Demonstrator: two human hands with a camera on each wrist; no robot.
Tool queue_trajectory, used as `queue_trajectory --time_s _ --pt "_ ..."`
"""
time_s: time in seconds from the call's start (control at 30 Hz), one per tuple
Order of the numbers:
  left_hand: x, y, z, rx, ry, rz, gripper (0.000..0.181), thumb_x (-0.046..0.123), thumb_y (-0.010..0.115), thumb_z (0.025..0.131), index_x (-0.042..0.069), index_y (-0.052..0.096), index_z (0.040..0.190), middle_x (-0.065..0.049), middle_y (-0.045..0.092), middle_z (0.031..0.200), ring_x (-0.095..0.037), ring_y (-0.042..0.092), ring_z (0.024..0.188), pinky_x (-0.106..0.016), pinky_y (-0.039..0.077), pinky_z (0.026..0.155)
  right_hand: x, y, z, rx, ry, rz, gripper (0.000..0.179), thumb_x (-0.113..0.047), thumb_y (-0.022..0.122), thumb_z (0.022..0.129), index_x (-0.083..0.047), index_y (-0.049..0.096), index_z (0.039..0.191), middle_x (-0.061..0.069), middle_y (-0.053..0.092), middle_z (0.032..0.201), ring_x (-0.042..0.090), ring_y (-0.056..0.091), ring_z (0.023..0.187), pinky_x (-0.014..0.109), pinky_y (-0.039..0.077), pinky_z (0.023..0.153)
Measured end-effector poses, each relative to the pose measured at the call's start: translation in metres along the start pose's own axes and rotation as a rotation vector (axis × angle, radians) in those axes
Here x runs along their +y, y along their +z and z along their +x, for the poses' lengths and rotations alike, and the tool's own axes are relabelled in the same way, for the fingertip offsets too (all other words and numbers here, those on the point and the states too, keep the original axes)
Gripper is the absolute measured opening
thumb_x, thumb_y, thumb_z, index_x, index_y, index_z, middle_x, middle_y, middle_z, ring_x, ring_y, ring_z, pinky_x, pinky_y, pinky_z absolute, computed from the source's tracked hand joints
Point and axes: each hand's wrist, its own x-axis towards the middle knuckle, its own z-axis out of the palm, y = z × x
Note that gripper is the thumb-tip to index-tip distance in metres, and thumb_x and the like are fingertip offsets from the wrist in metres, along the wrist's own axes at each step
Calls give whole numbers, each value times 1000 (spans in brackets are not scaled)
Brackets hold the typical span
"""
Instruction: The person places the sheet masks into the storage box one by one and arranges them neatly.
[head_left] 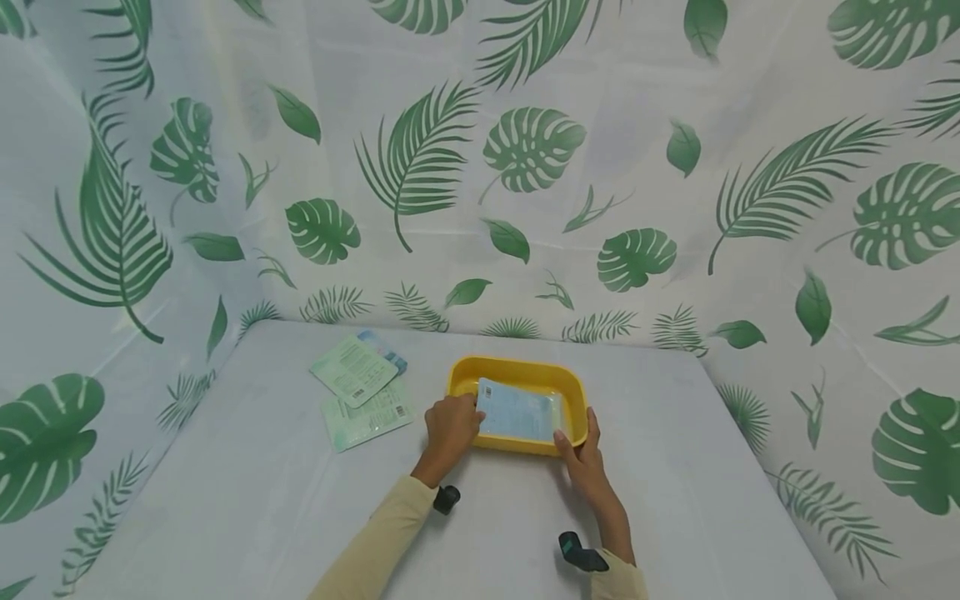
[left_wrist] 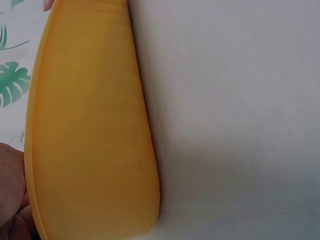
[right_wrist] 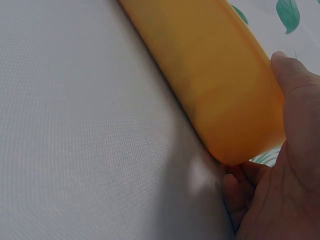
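A yellow rectangular tray (head_left: pixel 517 446) sits on the white table, with a light-blue flat packet (head_left: pixel 517 412) lying inside. My left hand (head_left: pixel 452 427) is at the tray's left end, its fingers curled at the packet's left edge. In the left wrist view, part of that left hand (left_wrist: pixel 11 192) shows beyond the tray's rim; its fingertips are hidden. My right hand (head_left: pixel 585 458) grips the tray's right front corner. The right wrist view shows the right hand (right_wrist: pixel 282 155) with its thumb along the rim and fingers curled beneath the corner.
Left of the tray lie two pale green packets, the upper packet (head_left: pixel 354 369) overlapping the lower packet (head_left: pixel 367 417). A blue packet (head_left: pixel 386 350) peeks out behind them. A leaf-patterned sheet (head_left: pixel 450 267) hangs around the table's back and sides.
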Motion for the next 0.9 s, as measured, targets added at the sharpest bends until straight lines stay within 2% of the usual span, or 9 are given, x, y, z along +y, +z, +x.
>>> queue_trajectory --time_s 0.3,0.5,0.6,0.9 --pt "4 -5 6 -85 -29 12 22 31 74 86 15 74 102 3 70 80 -13 55 63 -30 39 59 1 -1 3 -3 -3 -18 87 -45 47 101 -18 -16 154 26 10 161 43 18 147 56 15 118" --pt "3 -7 5 -113 -23 44 15 28 74 87 14 72 89 3 62 68 -14 52 59 -31 38 56 1 1 3 -2 1 -20 86 -43 47 101 -16 -14 155 26 10 161 43 17 147 56 16 118" --pt "2 -7 6 -134 -19 54 13 27 72 88 14 72 88 4 59 66 -15 51 58 -32 39 56 0 1 1 -4 2 -16 86 -42 48 101 -16 -14 155 26 12 161 43 19 147 55 16 118" --pt "4 -8 10 -215 -25 70 14 22 70 89 10 73 96 1 59 68 -18 51 60 -33 38 59 3 2 3 6 -44 14 85 -37 49 101 -12 -13 154 28 16 159 42 23 146 54 19 118"
